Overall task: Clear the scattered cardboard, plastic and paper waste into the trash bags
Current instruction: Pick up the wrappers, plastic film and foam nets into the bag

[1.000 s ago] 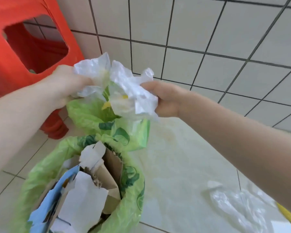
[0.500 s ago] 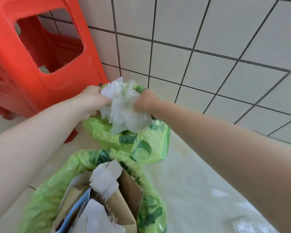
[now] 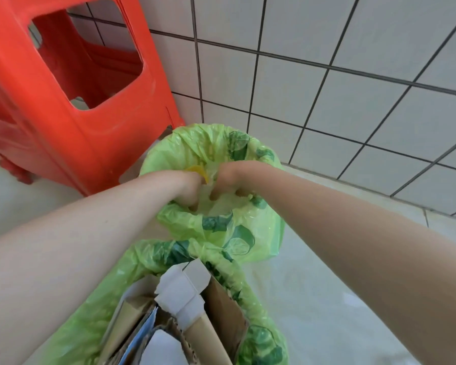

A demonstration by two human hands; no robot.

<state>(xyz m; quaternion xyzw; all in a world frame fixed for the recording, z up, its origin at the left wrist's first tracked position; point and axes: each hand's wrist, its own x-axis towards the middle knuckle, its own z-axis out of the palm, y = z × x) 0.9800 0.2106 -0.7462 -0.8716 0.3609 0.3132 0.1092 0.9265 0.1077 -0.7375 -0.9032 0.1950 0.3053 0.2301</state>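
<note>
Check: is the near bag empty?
No: the near bag is stuffed with cardboard and white paper sticking out of its mouth.

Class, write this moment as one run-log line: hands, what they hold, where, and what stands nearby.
left hand + right hand: pressing crumpled plastic down | into: far green bag | near green bag: cardboard sticking out | red stool: beside bags
</note>
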